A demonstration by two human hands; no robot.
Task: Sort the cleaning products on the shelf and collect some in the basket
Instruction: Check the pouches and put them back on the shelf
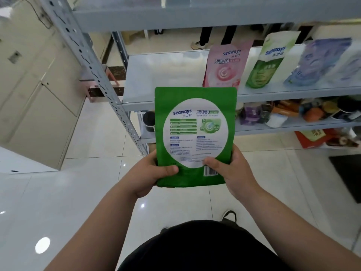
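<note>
A green Seaways pouch (pixel 195 133) with a white round label is held upright in front of the shelf (pixel 166 75), its back label toward me. My left hand (pixel 154 173) grips its lower left corner, thumb on the face. My right hand (pixel 232 171) grips the lower right corner, thumb near the barcode. On the shelf behind stand a pink pouch (pixel 226 67), a green-and-white pouch (pixel 267 61) and a blurred blue-purple pouch (pixel 316 61). No basket is in view.
A grey slotted upright (pixel 93 71) of the rack runs diagonally at left. The lower shelf (pixel 293 126) holds several mixed packages and a black cup (pixel 148 122). Beige cabinets (pixel 35 85) stand at left. Someone's legs (pixel 214 36) show behind the rack. A dark mat (pixel 349 177) lies at right.
</note>
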